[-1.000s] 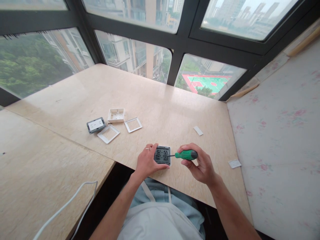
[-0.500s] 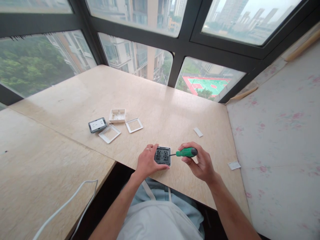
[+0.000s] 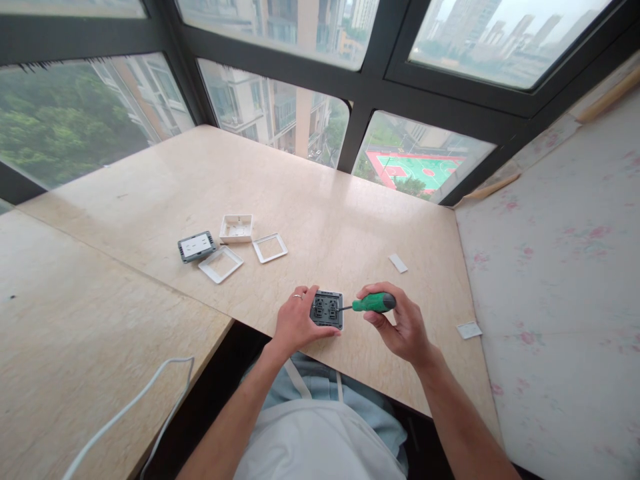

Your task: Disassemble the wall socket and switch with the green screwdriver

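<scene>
My left hand (image 3: 299,318) grips a wall switch (image 3: 328,309) by its left side, thumb along the near edge and fingers at the far edge. The switch has a dark grey inner face with a pale rim and lies at the front of the counter. In my right hand (image 3: 400,320) is a screwdriver (image 3: 374,303) with a green and black handle, held nearly level. Its thin shaft points left, and the tip meets the right part of the switch's dark face. Whether the tip sits in a screw is too small to tell.
At the left stand a grey-edged socket (image 3: 197,247), an open white box (image 3: 237,229) and two white frames (image 3: 221,265), (image 3: 271,247). White plates (image 3: 398,263), (image 3: 469,330) lie to the right, one near the papered wall. A white cable (image 3: 125,407) crosses the left counter.
The view has shifted very slightly. Both hands, the switch and the screwdriver keep practically the same pose, with the tip still at the switch's right part.
</scene>
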`<action>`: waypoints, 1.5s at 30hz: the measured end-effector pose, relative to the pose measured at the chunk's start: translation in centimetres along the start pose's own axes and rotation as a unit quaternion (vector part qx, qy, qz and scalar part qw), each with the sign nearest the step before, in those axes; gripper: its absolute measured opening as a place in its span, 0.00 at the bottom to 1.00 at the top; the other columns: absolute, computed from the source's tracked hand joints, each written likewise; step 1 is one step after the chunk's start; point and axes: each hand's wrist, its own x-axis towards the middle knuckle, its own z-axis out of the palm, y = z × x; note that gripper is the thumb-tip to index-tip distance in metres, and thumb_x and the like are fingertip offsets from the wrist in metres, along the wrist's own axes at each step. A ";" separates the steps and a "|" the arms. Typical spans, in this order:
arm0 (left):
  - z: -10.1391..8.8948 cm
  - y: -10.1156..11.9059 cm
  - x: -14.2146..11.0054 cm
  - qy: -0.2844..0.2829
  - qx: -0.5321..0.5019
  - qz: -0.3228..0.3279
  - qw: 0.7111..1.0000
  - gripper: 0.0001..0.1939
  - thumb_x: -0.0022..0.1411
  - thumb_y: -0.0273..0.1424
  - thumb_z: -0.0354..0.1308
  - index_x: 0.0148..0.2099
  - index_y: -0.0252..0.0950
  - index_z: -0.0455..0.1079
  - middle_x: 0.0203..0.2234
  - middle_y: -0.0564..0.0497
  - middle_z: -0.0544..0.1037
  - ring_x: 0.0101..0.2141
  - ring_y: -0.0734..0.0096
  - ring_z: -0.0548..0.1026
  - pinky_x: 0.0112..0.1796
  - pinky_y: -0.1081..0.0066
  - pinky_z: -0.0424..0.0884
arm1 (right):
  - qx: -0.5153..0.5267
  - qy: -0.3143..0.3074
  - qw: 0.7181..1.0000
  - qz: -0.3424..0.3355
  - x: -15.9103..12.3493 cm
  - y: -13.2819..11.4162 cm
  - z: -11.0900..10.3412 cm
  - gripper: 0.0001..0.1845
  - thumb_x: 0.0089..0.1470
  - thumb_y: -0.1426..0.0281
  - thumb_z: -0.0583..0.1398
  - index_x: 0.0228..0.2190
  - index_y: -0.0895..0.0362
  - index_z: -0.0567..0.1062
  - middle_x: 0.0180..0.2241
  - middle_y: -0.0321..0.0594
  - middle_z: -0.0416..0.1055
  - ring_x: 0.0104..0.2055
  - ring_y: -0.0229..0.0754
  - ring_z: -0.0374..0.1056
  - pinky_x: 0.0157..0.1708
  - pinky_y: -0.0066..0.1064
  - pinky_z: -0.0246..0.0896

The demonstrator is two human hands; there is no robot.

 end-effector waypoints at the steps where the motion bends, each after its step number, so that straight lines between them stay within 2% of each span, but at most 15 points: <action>1: 0.0 0.0 0.0 -0.001 0.000 0.000 1.000 0.55 0.40 0.58 0.73 0.65 0.41 0.60 0.58 0.40 0.69 0.55 0.46 0.73 0.53 0.54 0.72 | -0.002 0.001 1.000 0.000 0.0 -0.1 0.0 0.13 0.64 0.69 0.61 0.49 0.51 0.69 0.41 0.42 0.76 0.42 0.45 0.74 0.43 0.38 0.72; 5: 0.1 -0.1 0.0 0.000 0.002 0.004 1.000 0.55 0.41 0.59 0.72 0.65 0.40 0.60 0.58 0.39 0.69 0.55 0.46 0.73 0.52 0.54 0.73 | -0.021 -0.007 1.000 0.008 0.4 -0.6 0.0 0.12 0.64 0.69 0.61 0.49 0.51 0.68 0.40 0.42 0.76 0.41 0.44 0.75 0.42 0.38 0.72; 9: 0.0 -0.1 0.0 0.000 -0.006 0.002 1.000 0.55 0.40 0.60 0.72 0.65 0.40 0.60 0.58 0.40 0.69 0.55 0.46 0.73 0.53 0.53 0.72 | -0.061 0.044 0.991 0.112 1.4 -1.0 0.5 0.15 0.61 0.70 0.61 0.49 0.52 0.66 0.41 0.43 0.78 0.41 0.45 0.75 0.46 0.42 0.71; 12: -0.1 -0.1 0.0 -0.005 -0.011 -0.003 1.000 0.56 0.40 0.60 0.72 0.65 0.40 0.60 0.57 0.39 0.69 0.55 0.45 0.73 0.53 0.52 0.72 | 0.010 0.083 0.981 0.175 2.2 -1.2 0.9 0.21 0.58 0.71 0.60 0.52 0.51 0.64 0.41 0.42 0.79 0.40 0.45 0.77 0.44 0.43 0.73; 15: 0.0 -0.1 -0.1 -0.005 -0.015 0.000 1.000 0.57 0.39 0.60 0.72 0.65 0.40 0.60 0.57 0.40 0.69 0.55 0.45 0.73 0.53 0.52 0.72 | 0.067 0.056 0.980 0.178 2.9 -1.8 1.1 0.14 0.59 0.70 0.58 0.47 0.51 0.67 0.43 0.42 0.78 0.39 0.45 0.78 0.39 0.39 0.73; 18: 0.0 -0.2 -0.1 -0.001 -0.018 -0.001 1.000 0.57 0.38 0.61 0.72 0.65 0.41 0.61 0.57 0.40 0.69 0.55 0.44 0.73 0.54 0.52 0.72 | -0.053 0.030 0.986 0.156 3.4 -2.5 1.1 0.05 0.63 0.64 0.58 0.37 0.53 0.70 0.40 0.43 0.78 0.36 0.44 0.76 0.37 0.36 0.69; 22: -0.1 -0.1 -0.1 -0.007 -0.018 -0.007 1.000 0.58 0.37 0.61 0.72 0.66 0.40 0.60 0.58 0.38 0.68 0.56 0.43 0.72 0.56 0.50 0.70 | -0.311 0.036 0.944 0.107 4.1 -2.8 0.8 0.22 0.67 0.51 0.53 0.28 0.54 0.68 0.26 0.41 0.72 0.27 0.43 0.68 0.24 0.31 0.52; 25: -0.3 0.0 -0.1 -0.015 -0.017 -0.008 1.000 0.58 0.39 0.60 0.72 0.67 0.39 0.60 0.58 0.37 0.68 0.57 0.43 0.72 0.56 0.50 0.69 | -0.406 0.016 0.903 0.138 4.8 -2.5 0.1 0.24 0.68 0.50 0.51 0.26 0.53 0.67 0.22 0.39 0.68 0.23 0.43 0.64 0.21 0.31 0.44; 29: -0.2 0.0 -0.1 -0.009 -0.015 -0.004 1.000 0.57 0.39 0.60 0.72 0.66 0.38 0.60 0.58 0.38 0.68 0.57 0.44 0.72 0.56 0.51 0.70 | -0.322 -0.062 0.940 0.090 5.2 -2.3 -2.0 0.13 0.69 0.65 0.52 0.36 0.54 0.74 0.32 0.44 0.74 0.34 0.47 0.72 0.31 0.36 0.64; 32: -0.1 0.0 -0.1 -0.004 -0.010 0.000 1.000 0.56 0.40 0.60 0.72 0.66 0.41 0.60 0.58 0.39 0.69 0.56 0.45 0.73 0.55 0.51 0.70 | -0.204 -0.139 0.969 0.019 5.1 -2.8 -3.1 0.15 0.65 0.75 0.52 0.47 0.52 0.75 0.46 0.46 0.75 0.48 0.49 0.74 0.46 0.42 0.71; 36: 0.0 0.0 -0.2 0.003 -0.007 0.002 1.000 0.56 0.41 0.59 0.72 0.67 0.42 0.59 0.58 0.39 0.68 0.56 0.44 0.73 0.55 0.51 0.70 | -0.220 -0.121 0.968 -0.009 4.9 -3.5 -2.2 0.21 0.65 0.63 0.58 0.58 0.52 0.69 0.58 0.52 0.72 0.57 0.56 0.72 0.49 0.47 0.73; 39: -0.1 0.0 -0.2 0.008 -0.005 0.004 1.000 0.55 0.42 0.59 0.71 0.67 0.41 0.59 0.59 0.39 0.68 0.56 0.44 0.72 0.54 0.51 0.70 | -0.349 -0.061 0.931 0.084 5.3 -3.5 -0.7 0.27 0.67 0.52 0.53 0.54 0.59 0.73 0.39 0.55 0.81 0.37 0.55 0.79 0.30 0.38 0.71; 42: -0.1 0.0 -0.2 0.008 -0.005 0.007 1.000 0.54 0.43 0.59 0.71 0.67 0.42 0.58 0.59 0.39 0.68 0.57 0.44 0.72 0.55 0.51 0.70 | -0.450 -0.074 0.872 0.179 6.0 -3.6 -0.2 0.27 0.67 0.50 0.52 0.38 0.60 0.78 0.22 0.48 0.75 0.25 0.52 0.75 0.23 0.34 0.62; 43: 0.0 0.0 -0.2 0.007 -0.004 0.007 1.000 0.55 0.43 0.59 0.71 0.67 0.42 0.58 0.59 0.39 0.68 0.57 0.45 0.72 0.55 0.51 0.70 | -0.453 -0.084 0.870 0.177 6.2 -3.7 -0.4 0.23 0.67 0.53 0.54 0.36 0.59 0.78 0.22 0.48 0.75 0.26 0.52 0.75 0.24 0.35 0.63; 45: 0.1 0.0 -0.2 0.006 -0.001 0.006 1.000 0.55 0.43 0.59 0.71 0.67 0.41 0.58 0.59 0.39 0.68 0.57 0.45 0.72 0.56 0.52 0.70 | -0.398 -0.119 0.903 0.114 6.3 -4.0 -1.0 0.11 0.66 0.65 0.57 0.40 0.58 0.78 0.31 0.50 0.78 0.35 0.53 0.77 0.31 0.38 0.69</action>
